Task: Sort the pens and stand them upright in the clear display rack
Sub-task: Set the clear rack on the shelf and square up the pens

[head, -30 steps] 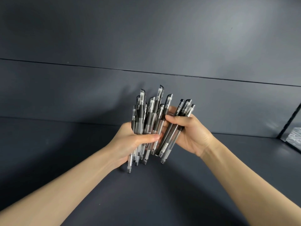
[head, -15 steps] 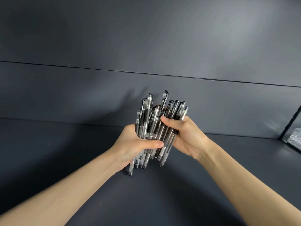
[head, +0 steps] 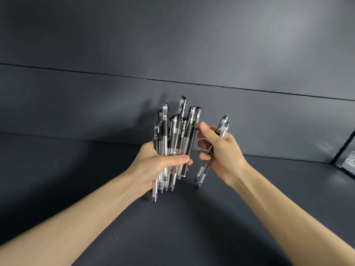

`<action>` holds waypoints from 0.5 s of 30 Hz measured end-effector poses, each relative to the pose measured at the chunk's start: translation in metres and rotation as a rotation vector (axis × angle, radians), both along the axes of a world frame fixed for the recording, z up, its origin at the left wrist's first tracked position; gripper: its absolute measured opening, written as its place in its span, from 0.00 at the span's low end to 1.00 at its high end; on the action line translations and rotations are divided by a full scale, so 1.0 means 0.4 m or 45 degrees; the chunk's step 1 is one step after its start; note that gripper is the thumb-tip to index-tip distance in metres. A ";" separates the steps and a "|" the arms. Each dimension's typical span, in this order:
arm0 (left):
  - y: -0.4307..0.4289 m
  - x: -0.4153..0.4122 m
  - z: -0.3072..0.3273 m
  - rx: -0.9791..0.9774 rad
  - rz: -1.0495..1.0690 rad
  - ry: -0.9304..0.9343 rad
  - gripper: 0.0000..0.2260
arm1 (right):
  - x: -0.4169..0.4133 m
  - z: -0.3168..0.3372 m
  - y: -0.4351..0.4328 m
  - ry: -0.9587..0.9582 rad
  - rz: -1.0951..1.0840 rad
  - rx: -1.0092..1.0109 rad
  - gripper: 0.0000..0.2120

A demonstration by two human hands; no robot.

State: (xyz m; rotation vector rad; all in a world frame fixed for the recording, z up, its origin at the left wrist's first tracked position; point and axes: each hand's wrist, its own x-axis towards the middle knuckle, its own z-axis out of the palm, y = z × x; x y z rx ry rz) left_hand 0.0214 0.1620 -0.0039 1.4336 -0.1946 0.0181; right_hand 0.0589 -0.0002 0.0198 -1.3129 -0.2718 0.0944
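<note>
Centre frame, the left hand (head: 153,169) clasps an upright bundle of black-and-clear plastic pens (head: 179,131) in curled fingers, while the right hand (head: 223,158) beside it grips two clear pens (head: 202,170).

right hand (head: 225,153) | pulled two pens (head: 202,168) clear | now apart from bundle (head: 178,135)

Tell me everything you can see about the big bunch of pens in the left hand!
The big bunch of pens is roughly a dozen pens with clear plastic barrels, black grips and capped tops; a few look all dark. They stand nearly upright, caps up, with uneven ends. The left hand grips them round the middle, thumb across the front. The right hand, holding two other pens, is close beside them.
</note>
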 end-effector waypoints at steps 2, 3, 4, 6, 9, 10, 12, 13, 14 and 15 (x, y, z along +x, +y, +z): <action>-0.009 -0.007 0.001 0.000 -0.029 -0.023 0.13 | -0.006 0.003 0.006 -0.040 0.040 -0.048 0.10; -0.012 -0.010 0.002 0.003 -0.031 -0.033 0.14 | -0.007 0.004 0.008 -0.061 0.041 -0.062 0.11; -0.014 -0.012 0.002 0.004 -0.024 -0.039 0.14 | -0.008 0.005 0.008 -0.076 0.024 -0.071 0.12; -0.010 -0.014 0.002 -0.001 0.012 -0.042 0.12 | -0.009 0.008 0.004 -0.101 -0.029 -0.091 0.12; 0.003 -0.015 0.003 -0.072 0.049 0.001 0.11 | -0.010 0.009 0.005 -0.114 -0.066 -0.104 0.10; 0.005 -0.015 0.003 -0.082 0.052 0.009 0.11 | -0.011 0.009 0.008 -0.122 -0.056 -0.101 0.11; 0.008 -0.016 0.005 -0.062 0.071 0.007 0.10 | -0.014 0.007 0.014 -0.148 -0.034 -0.119 0.13; 0.009 -0.016 0.007 -0.052 0.078 0.002 0.09 | -0.015 0.007 0.018 -0.156 -0.041 -0.133 0.12; 0.011 -0.017 0.010 -0.045 0.078 -0.004 0.08 | -0.017 0.008 0.021 -0.154 -0.059 -0.137 0.10; 0.013 -0.018 0.011 -0.038 0.070 -0.013 0.08 | -0.016 0.007 0.022 -0.153 -0.079 -0.137 0.11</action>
